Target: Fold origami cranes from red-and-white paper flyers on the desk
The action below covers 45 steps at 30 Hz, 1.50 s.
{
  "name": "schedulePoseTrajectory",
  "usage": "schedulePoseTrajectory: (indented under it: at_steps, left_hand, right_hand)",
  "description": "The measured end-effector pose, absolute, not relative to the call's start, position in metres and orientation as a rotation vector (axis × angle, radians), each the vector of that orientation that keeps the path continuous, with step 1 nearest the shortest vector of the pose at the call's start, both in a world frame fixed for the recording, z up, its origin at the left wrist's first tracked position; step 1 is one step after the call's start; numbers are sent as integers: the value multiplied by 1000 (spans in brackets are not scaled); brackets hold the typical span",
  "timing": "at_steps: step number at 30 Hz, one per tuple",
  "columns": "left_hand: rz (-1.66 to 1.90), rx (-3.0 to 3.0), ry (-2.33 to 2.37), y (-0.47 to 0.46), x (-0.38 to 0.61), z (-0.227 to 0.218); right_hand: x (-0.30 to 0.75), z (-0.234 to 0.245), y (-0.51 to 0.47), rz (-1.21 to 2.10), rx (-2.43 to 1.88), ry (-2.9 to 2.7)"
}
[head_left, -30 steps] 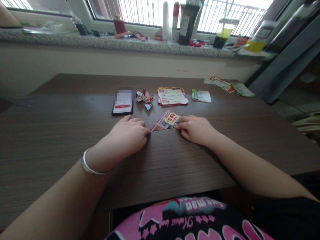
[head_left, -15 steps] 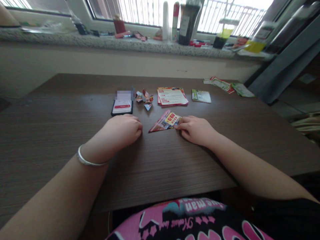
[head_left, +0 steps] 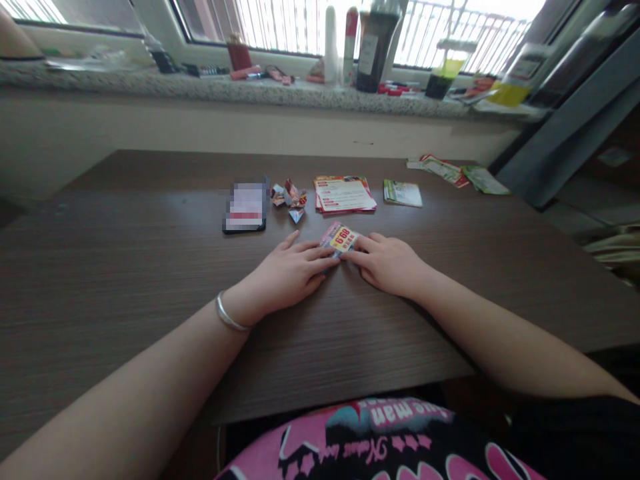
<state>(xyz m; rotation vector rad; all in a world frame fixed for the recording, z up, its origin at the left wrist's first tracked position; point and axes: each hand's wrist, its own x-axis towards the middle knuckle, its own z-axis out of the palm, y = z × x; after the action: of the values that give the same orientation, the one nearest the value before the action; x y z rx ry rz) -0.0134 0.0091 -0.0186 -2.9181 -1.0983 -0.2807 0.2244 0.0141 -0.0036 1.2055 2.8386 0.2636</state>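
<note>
Wood-grain table (head_left: 125,280) below a stone sill (head_left: 280,91), one folded paper (head_left: 342,238) on top

Nearer the person than the stack of printed cards (head_left: 345,195), just apart from it, lies the folded paper, red figures on yellow showing. Left hand (head_left: 295,270), near-left of the stack, has its fingers fanned, fingertips over the paper's left part. Right hand (head_left: 387,263), near-right of the stack, has bent fingers at the paper's right part; whether either hand pinches it, I cannot tell. Left of the stack are folded paper shapes (head_left: 290,198), then a phone (head_left: 245,208); right of it, a small green-and-white pile (head_left: 403,193).
</note>
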Motion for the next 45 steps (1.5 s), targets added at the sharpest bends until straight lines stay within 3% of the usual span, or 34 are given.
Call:
schedulePoseTrajectory:
  at_steps: [28, 45]
  left_hand:
    - [-77, -2961, -1180, 19, -29, 3]
    - [44, -2957, -1319, 18, -30, 7]
  right_hand:
    - [266, 12, 30, 44, 1464, 2644]
    - [295, 8, 51, 147, 1576, 2503]
